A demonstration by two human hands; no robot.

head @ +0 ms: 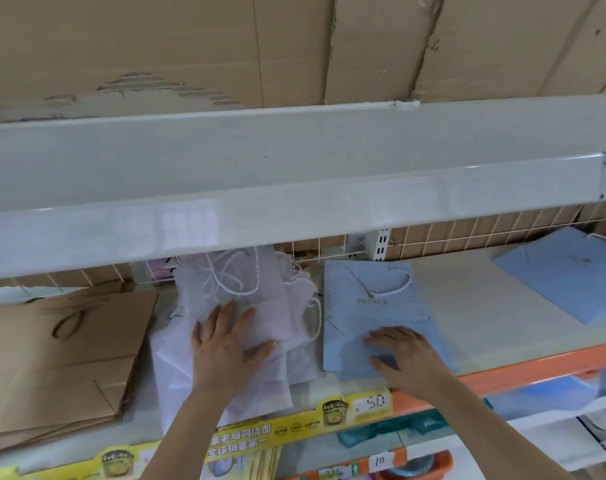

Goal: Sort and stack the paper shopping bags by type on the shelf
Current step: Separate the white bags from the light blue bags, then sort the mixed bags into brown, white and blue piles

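Head view: left hand [225, 344] spread flat on white bags [232, 306], right hand [402, 355] spread flat on blue bag [374, 313] near shelf [468, 306] front edge. Bare shelf room right of it, then another blue bag [568, 271]. Brown bags [59, 358] stacked far left. Upper shelf [294, 174] overhanging close above.

On the shelf [468, 306], a stack of brown kraft paper bags [59, 362] with twisted paper handles lies flat at the left end, its edges fanned slightly at the front. Just beside it, in the middle, a loose heap of white paper bags [232, 306] with white cord handles lies askew, the bags overlapping at different angles. To the right of that heap a light blue bag [374, 306] printed "PRINCE" with a cord handle lies flat on further blue ones, and another blue bag [571, 271] lies turned at an angle, well apart, at the far right.
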